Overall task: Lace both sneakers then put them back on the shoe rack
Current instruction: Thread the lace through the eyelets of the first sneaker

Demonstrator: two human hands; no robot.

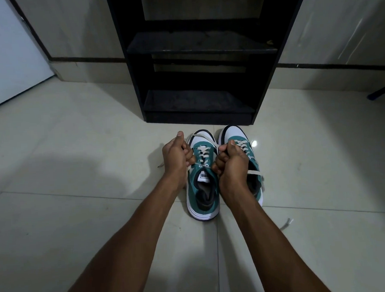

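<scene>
Left sneaker (202,178): my left hand (175,156) and right hand (229,164) each fisted on a lace (202,154) end. I pull evenly, outward, keeping crossings flat.

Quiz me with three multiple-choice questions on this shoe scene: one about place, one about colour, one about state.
1. Where do the sneakers stand?
A. on the floor before the shoe rack
B. on the rack's top shelf
C. on a chair

2. What is the main colour of the sneakers' sides?
A. red
B. teal
C. yellow

3. What are the hands doing?
A. resting flat on the floor
B. lifting the rack
C. each closed on a lace end

Answers: 1 A, the left sneaker and right sneaker sit on tiles before the black shoe rack. 2 B, teal uppers. 3 C, left hand and right hand are fisted on the white lace.
</scene>
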